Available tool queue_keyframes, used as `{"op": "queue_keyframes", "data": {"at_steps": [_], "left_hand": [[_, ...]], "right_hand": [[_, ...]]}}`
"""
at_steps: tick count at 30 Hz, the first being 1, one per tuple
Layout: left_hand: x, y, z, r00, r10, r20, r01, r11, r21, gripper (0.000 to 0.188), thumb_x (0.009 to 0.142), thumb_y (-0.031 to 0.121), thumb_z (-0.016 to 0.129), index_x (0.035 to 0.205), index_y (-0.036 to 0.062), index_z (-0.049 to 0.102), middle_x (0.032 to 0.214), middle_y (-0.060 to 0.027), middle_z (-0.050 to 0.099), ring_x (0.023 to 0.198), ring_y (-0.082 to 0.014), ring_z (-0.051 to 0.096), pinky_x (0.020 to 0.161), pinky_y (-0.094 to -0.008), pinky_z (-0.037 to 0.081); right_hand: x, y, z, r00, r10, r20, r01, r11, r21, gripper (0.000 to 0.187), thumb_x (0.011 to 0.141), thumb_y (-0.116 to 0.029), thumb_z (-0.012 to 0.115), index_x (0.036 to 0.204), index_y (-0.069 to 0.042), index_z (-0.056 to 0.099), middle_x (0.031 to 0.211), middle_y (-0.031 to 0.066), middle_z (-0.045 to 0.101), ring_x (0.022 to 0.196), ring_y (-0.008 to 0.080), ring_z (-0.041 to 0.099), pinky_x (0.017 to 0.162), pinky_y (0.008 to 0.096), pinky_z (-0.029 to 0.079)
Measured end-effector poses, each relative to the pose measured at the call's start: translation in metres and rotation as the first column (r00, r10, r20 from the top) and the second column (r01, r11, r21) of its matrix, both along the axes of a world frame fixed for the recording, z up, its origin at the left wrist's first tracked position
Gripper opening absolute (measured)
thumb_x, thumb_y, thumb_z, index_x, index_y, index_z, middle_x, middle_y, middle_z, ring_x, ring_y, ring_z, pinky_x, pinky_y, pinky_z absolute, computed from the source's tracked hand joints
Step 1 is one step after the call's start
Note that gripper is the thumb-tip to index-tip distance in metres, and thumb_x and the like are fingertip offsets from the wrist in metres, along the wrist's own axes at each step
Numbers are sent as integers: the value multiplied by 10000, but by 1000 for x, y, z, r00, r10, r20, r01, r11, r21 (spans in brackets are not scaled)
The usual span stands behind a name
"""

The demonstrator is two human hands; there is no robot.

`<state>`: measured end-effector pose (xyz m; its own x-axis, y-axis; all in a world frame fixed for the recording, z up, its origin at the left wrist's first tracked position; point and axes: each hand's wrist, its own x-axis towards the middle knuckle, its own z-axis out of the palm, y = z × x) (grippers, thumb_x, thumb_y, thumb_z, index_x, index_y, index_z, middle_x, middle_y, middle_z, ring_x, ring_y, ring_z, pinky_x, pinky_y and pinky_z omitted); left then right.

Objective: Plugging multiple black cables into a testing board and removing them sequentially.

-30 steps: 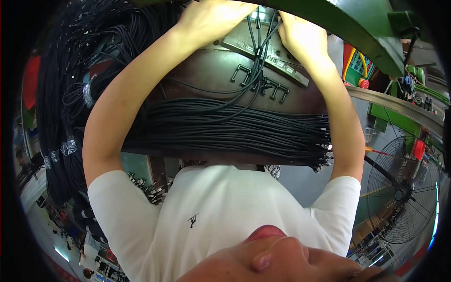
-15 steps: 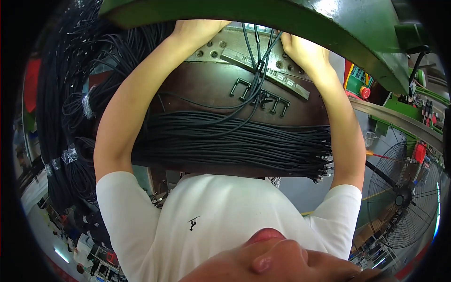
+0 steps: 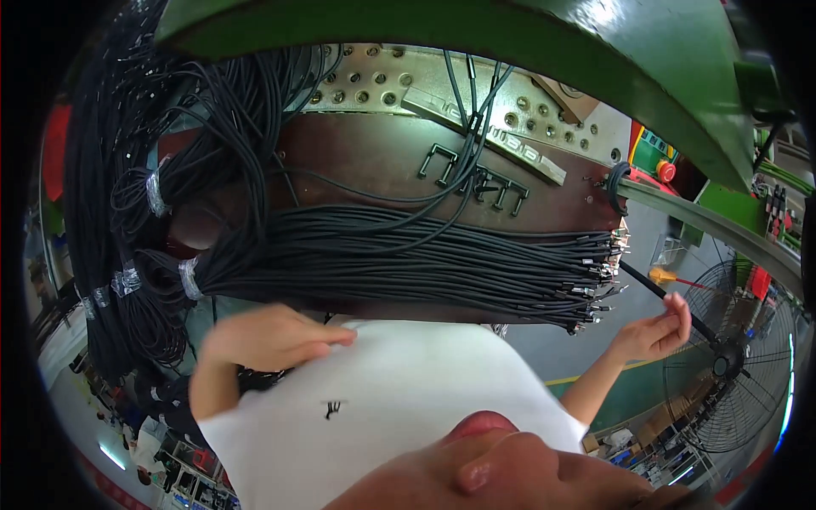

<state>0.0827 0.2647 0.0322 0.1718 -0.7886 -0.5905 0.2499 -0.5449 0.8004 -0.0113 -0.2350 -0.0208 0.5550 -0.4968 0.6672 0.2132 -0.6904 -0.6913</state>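
Note:
My left hand [image 3: 276, 338] is drawn back in front of my chest, a little blurred, with its fingers stretched out and nothing visible in it. Off to the right, my right hand [image 3: 653, 334] is raised beyond the cable ends, its fingers slightly bent and apart, holding nothing. A thick row of black cables [image 3: 408, 268] lies across the brown board [image 3: 348, 153], metal-tipped ends to the right. Several loose black cables [image 3: 470, 136] run from under the green machine, across a metal bar [image 3: 531, 155]. Beside them lie small black branched plastic pieces [image 3: 503, 189].
A green machine frame [image 3: 510, 34] arches over a perforated metal plate [image 3: 374, 85]. More black cable bundles [image 3: 102, 212] hang at the left, tied with clear wrap. At the right are a control box with a red button [image 3: 666, 172], an orange-handled screwdriver [image 3: 663, 276] and a fan [image 3: 727, 365].
Both hands have come back from under the green machine toward my body, the left to my chest, the right out to the side. The loose cables stay on the board.

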Motion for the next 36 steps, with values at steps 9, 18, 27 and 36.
{"op": "queue_keyframes", "data": {"at_steps": [9, 18, 27, 36], "left_hand": [[-123, 31, -196, 169, -174, 970, -671, 701, 242, 366, 836, 235, 580, 1125, 14, 619, 1166, -213, 590, 1101, -391, 533, 974, -474, 393], [-100, 16, -163, 327, 75, 942, -685, 706, 181, 385, 845, 243, 588, 1159, 19, 600, 1197, -201, 580, 1127, -381, 519, 987, -441, 389], [-92, 14, -160, 374, 36, 927, -667, 704, 242, 388, 843, 210, 539, 1188, 40, 589, 1241, -201, 555, 1170, -384, 490, 1015, -464, 358], [-75, -21, -49, 910, 48, 412, -169, 950, 263, 378, 912, 256, 522, 1200, 19, 582, 1135, -179, 627, 999, -358, 606, 870, -409, 480]], "right_hand": [[-90, 67, -141, 383, 320, -867, -231, 941, 246, 493, 891, -95, 582, 1352, -19, 425, 1373, 135, 454, 1252, 258, 421, 1081, 376, 295], [-75, 67, -141, 641, 147, -753, -291, 955, -62, 361, 859, -114, 604, 1205, -17, 569, 1221, 177, 568, 1141, 347, 506, 991, 424, 380], [-79, 61, -151, 657, 88, -748, -261, 958, -117, 309, 857, -80, 574, 1159, -13, 594, 1162, 180, 603, 1097, 354, 536, 955, 413, 408], [-45, -18, -59, 850, -48, -524, 168, 968, 185, 200, 950, -85, 511, 1105, 2, 602, 1030, 73, 620, 872, 115, 573, 771, 231, 456]]}}
